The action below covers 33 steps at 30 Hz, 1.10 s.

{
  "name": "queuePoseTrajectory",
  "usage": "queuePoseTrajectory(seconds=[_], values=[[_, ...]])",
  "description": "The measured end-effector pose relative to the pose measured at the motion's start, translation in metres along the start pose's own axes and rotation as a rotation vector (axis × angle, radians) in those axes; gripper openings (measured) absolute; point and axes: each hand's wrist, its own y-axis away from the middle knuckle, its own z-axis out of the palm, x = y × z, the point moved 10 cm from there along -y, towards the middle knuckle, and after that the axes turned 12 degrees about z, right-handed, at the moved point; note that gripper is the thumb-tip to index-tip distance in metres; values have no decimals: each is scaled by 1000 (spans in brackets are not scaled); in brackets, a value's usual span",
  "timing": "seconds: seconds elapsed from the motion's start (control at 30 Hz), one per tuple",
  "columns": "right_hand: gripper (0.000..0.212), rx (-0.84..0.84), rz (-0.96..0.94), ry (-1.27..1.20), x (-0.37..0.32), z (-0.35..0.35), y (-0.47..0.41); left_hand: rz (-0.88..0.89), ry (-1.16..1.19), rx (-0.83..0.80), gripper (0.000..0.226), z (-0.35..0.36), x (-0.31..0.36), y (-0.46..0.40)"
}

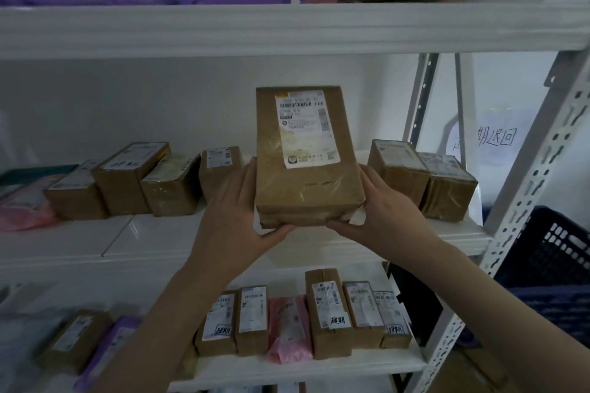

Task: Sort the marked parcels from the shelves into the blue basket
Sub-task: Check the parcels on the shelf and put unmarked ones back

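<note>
A: Status? We hold one brown parcel (pixel 306 156) tilted up above the middle shelf (pixel 127 239), left hand (pixel 238 217) and right hand (pixel 388 210) closed on its lower corners.

B: Inspection step. Its label shows no handwritten mark we can make out. If marked, carry it right to the blue basket (pixel 552 249), cut off by the frame.

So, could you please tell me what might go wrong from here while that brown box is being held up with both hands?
1. The brown box is held only at its lower corners by the left hand and right hand, so it might tip or slip.
2. No handwritten mark shows on its label, unlike the marked box below, so it may not belong in the blue basket.
3. Swinging right towards the basket could clip the shelf upright.
</note>
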Motion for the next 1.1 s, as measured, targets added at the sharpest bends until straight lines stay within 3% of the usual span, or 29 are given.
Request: queuePoseTrajectory(seconds=[0.1,0.27,0.63,0.8,0.93,1.1], values=[[101,-144,49,11,12,23,-13,-195,218,-123,106,30,-18,5],[91,-355,122,-59,36,60,-33,-235,256,-302,105,70,-40,3],[82,-432,239,-240,62,91,-58,-316,217,-393,106,105,-63,-6],[77,-359,339,-293,79,99,-65,-343,232,-386,105,121,-75,-20],[101,-255,368,-264,84,92,-58,-318,266,-406,99,140,-74,-37],[106,-149,357,-286,85,72,-44,-296,243,-410,105,157,-70,-52]])
